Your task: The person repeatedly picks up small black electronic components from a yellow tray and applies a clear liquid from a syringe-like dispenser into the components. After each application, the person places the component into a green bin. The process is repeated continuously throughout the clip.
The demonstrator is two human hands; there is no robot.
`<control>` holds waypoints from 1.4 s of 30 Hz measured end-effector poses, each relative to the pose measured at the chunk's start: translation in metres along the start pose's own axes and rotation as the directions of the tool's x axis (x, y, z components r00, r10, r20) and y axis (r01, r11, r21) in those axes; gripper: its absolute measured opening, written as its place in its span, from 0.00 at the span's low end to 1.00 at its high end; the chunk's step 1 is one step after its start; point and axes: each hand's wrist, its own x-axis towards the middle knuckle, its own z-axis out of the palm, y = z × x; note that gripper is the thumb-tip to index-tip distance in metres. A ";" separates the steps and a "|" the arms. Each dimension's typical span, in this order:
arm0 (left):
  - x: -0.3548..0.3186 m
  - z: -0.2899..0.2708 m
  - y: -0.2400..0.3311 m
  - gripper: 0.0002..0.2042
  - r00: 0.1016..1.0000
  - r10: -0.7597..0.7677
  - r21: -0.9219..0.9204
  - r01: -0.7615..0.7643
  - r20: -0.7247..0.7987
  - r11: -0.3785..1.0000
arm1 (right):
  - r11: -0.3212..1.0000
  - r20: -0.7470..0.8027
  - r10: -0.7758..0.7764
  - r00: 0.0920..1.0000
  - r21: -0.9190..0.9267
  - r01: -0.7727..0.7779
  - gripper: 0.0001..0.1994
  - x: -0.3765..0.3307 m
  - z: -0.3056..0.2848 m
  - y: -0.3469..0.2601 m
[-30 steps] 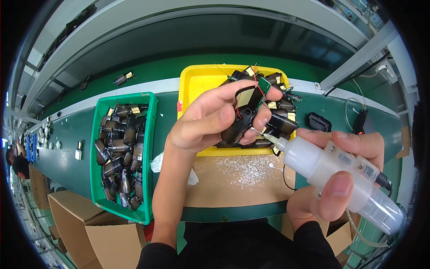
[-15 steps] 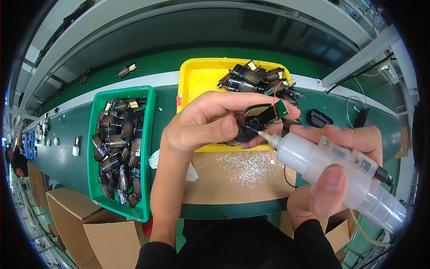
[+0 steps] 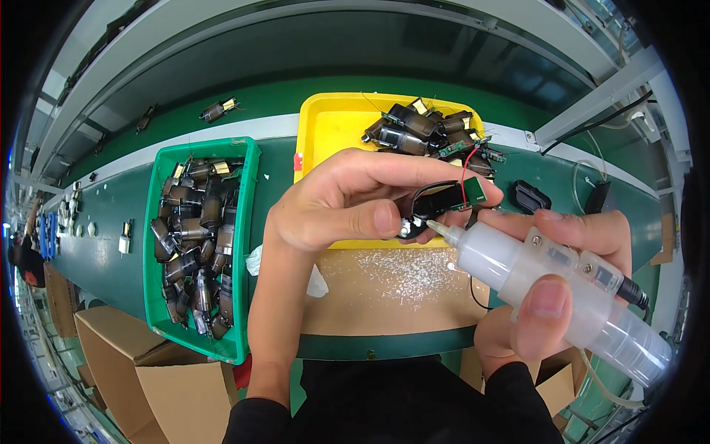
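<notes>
My left hand (image 3: 347,203) pinches a small black motor part (image 3: 433,207) with a little green circuit board and a red wire, held above the brown pad (image 3: 384,285). My right hand (image 3: 551,296) grips a translucent white dispenser syringe (image 3: 547,277). Its nozzle tip touches the near end of the black part. Behind the hands stands a yellow tray (image 3: 333,122) with several similar black and brown parts piled at its far right.
A green bin (image 3: 248,222) full of dark cylindrical motors stands at the left on the green bench. Open cardboard boxes (image 3: 159,377) sit below the bench edge. A loose motor (image 3: 214,111) lies on the far belt. Black cables and a black block (image 3: 529,196) lie at the right.
My left hand has come down and nearer with the black part, away from the yellow tray. The syringe nozzle has closed in and now touches the part.
</notes>
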 end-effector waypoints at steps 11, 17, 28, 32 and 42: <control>-0.002 0.000 0.003 0.38 1.000 -0.022 0.014 0.022 -0.001 1.000 | 0.999 0.106 0.024 0.994 -0.029 -0.021 0.26 0.002 -0.008 -0.005; -0.004 -0.001 0.004 0.37 0.999 -0.040 -0.003 0.040 0.012 0.999 | 1.000 0.139 0.022 0.990 0.010 -0.023 0.25 0.000 -0.008 -0.008; -0.002 -0.001 0.001 0.37 0.999 0.023 0.008 -0.023 0.033 1.000 | 0.997 0.177 0.074 0.981 -0.016 -0.072 0.23 0.001 -0.011 -0.019; -0.003 0.003 -0.001 0.37 0.999 0.045 -0.006 -0.045 -0.008 0.999 | 0.995 0.148 0.093 0.985 0.006 -0.095 0.22 -0.002 -0.007 -0.022; -0.003 -0.002 0.002 0.29 0.993 0.029 -0.101 -0.017 0.116 0.995 | 0.994 0.170 0.088 0.982 0.044 -0.097 0.22 -0.002 -0.006 -0.020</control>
